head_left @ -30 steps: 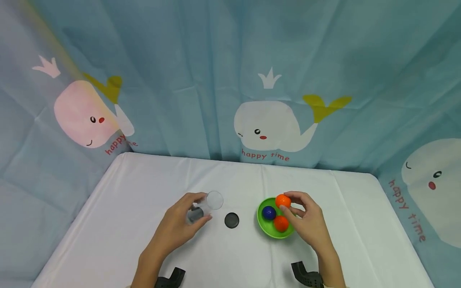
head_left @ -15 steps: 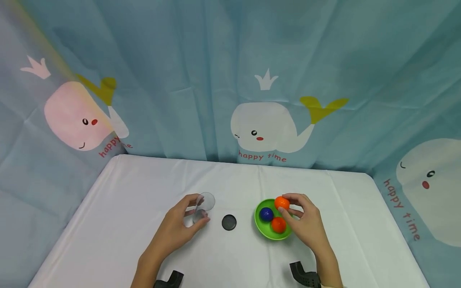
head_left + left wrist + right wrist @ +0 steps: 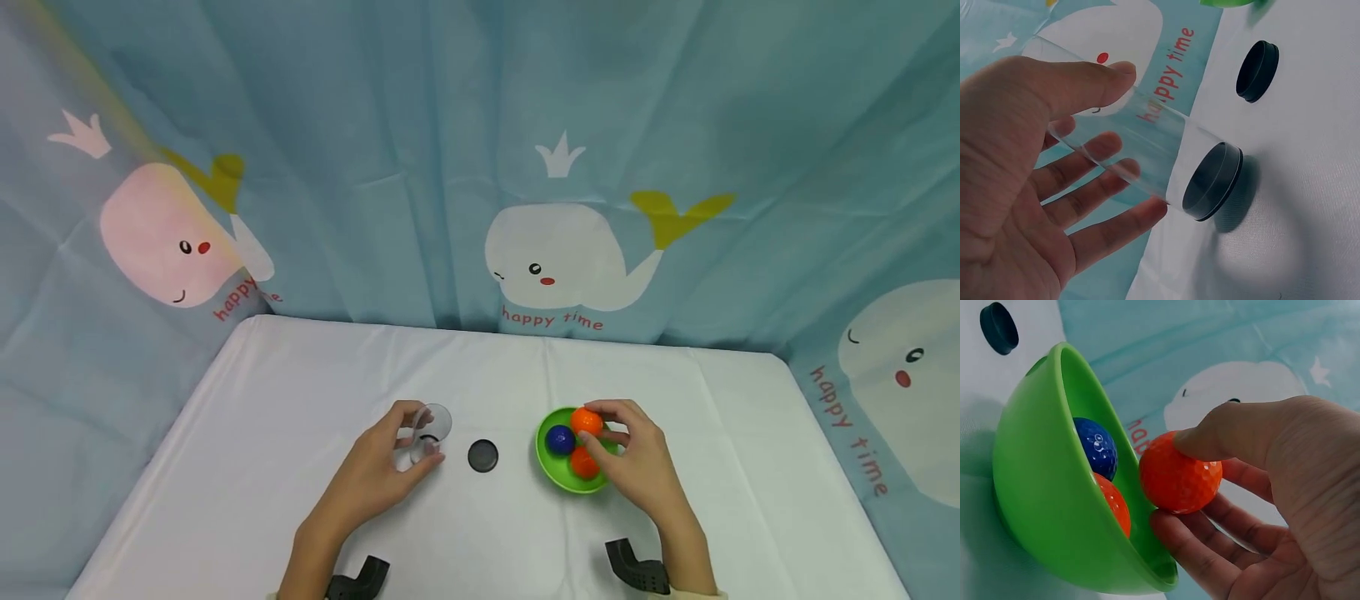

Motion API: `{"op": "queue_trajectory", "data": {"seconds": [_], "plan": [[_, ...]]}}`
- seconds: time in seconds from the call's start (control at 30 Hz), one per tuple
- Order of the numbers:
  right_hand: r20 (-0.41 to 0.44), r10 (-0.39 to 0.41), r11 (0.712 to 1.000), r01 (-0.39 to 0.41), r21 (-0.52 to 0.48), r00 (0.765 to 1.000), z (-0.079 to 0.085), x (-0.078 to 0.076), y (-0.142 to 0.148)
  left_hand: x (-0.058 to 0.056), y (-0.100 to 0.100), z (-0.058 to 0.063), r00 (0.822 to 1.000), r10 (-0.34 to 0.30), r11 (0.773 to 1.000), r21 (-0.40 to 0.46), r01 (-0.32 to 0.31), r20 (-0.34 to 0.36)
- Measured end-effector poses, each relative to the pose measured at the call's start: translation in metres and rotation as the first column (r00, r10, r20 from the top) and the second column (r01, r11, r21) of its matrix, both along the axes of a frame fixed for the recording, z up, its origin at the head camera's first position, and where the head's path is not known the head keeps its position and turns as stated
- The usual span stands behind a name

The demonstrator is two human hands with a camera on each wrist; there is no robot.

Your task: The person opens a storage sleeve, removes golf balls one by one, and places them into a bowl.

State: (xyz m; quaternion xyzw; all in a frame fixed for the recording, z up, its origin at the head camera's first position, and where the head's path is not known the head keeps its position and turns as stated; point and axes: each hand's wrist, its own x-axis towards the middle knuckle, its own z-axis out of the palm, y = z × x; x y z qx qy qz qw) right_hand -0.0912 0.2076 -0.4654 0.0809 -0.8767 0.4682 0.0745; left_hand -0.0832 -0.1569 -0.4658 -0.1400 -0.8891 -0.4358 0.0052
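Observation:
My left hand (image 3: 378, 467) grips a clear plastic tube (image 3: 1166, 144) between thumb and fingers. A black cap (image 3: 1215, 181) closes the tube's lower end, just over the white cloth; whether it touches cannot be told. In the head view the tube's open rim (image 3: 432, 423) faces up. My right hand (image 3: 637, 458) pinches an orange golf ball (image 3: 1180, 474) at the mouth of a green bowl (image 3: 1041, 469). Inside the bowl lie a blue golf ball (image 3: 1097, 449) and a second orange ball (image 3: 1112, 503), partly hidden by the bowl's wall in the right wrist view.
A loose black cap (image 3: 483, 456) lies on the white tablecloth (image 3: 465, 542) between the tube and the bowl. Behind the table hangs a blue curtain (image 3: 420, 167) printed with whales. Black wrist mounts (image 3: 637, 568) jut inward from both wrists.
The tube has turned in my left hand, so its black base shows less from above. My right hand keeps the orange ball at the bowl with little movement. The head view shifted slightly.

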Motion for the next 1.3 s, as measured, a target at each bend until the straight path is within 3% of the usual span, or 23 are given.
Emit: {"op": "queue_trajectory", "data": {"seconds": [0.17,0.4,0.73,1.03,1.3], "plan": [[-0.051,0.021,1.0,-0.02,0.015,0.998,0.002,-0.001,0.001,0.0,0.001,0.0,1.0,0.0,1.0,-0.015,0.0,-0.002],[-0.104,-0.023,0.999,0.026,0.036,0.994,0.01,0.0,0.002,0.0,0.0,0.0,1.0,-0.004,1.0,-0.016,0.004,-0.009],[-0.144,-0.07,0.997,0.067,-0.027,0.987,0.014,0.003,0.009,-0.002,0.0,-0.004,0.999,-0.034,0.999,0.008,0.034,0.028],[-0.11,-0.116,0.993,0.114,-0.028,0.987,0.013,0.005,0.015,-0.002,0.0,-0.005,0.996,-0.047,0.998,0.034,0.045,0.075],[-0.092,-0.134,0.991,0.132,-0.024,0.987,0.014,0.005,0.016,-0.003,-0.003,-0.006,0.996,-0.048,0.998,0.043,0.045,0.069]]}}
